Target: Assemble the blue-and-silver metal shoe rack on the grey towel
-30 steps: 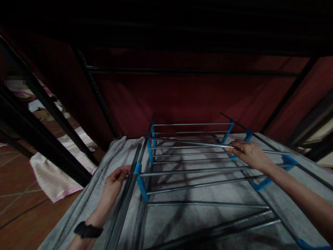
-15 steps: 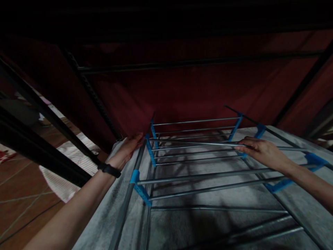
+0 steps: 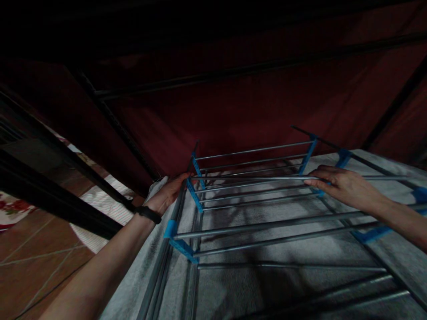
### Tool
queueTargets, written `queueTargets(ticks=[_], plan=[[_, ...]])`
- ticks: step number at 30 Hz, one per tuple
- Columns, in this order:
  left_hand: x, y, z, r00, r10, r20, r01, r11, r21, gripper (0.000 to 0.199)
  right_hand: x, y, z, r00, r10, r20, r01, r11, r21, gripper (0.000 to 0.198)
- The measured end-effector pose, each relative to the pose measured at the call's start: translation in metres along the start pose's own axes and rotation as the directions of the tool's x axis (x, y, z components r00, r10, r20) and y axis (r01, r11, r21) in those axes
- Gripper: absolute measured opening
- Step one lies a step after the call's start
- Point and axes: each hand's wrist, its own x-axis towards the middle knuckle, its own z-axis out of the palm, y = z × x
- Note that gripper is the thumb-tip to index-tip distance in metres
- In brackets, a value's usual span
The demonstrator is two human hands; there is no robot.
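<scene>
A rack of grey metal tubes (image 3: 273, 223) with blue plastic connectors (image 3: 182, 249) lies on a grey-white cloth in front of me. My right hand (image 3: 343, 186) pinches a loose-looking grey metal tube (image 3: 283, 178), held across the rack and sticking out past the hand to the right. The tube's left end meets the upper part of a blue connector (image 3: 195, 195) on the rack's left side. There my left hand (image 3: 171, 191), with a black band on the wrist, is closed round the side of that connector; some fingertips are hidden behind it.
Dark red fabric (image 3: 253, 106) hangs behind the rack, crossed by dark metal bars (image 3: 113, 118). Loose tubes (image 3: 353, 302) lie at the front right on the grey-white cloth (image 3: 230, 293). Brown floor tiles (image 3: 36, 266) and a striped cloth (image 3: 91, 222) show on the left.
The view has tilted and shifted a little. The tube in my right hand now lies closer to the left connector's line, and my left fingers sit nearer that connector.
</scene>
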Motion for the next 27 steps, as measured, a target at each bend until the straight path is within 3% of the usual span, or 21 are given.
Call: queueTargets(ticks=[3,7,15,22,27], plan=[[-0.007,0.004,0.006,0.994,-0.109,-0.029,0.109,0.994,0.005,0.009,0.003,-0.001,0.001,1.000,-0.019,-0.001,0.019,1.000,0.003,0.053],[-0.009,0.004,0.008,0.996,-0.050,-0.079,0.051,0.999,0.011,0.011,0.006,-0.005,0.001,0.998,-0.054,-0.017,0.054,0.999,-0.006,0.052],[-0.006,0.005,0.010,0.996,-0.068,-0.056,0.069,0.997,0.027,0.016,0.006,-0.004,0.000,0.986,-0.162,-0.049,0.157,0.983,-0.097,0.055],[-0.021,0.007,0.019,0.990,-0.023,-0.137,0.038,0.993,0.113,0.019,0.009,-0.007,-0.003,0.983,-0.171,-0.061,0.164,0.980,-0.109,0.058],[-0.020,0.004,0.018,0.991,0.036,-0.127,-0.011,0.981,0.192,0.023,0.020,0.000,-0.002,0.989,-0.145,-0.040,0.140,0.985,-0.101,0.063]])
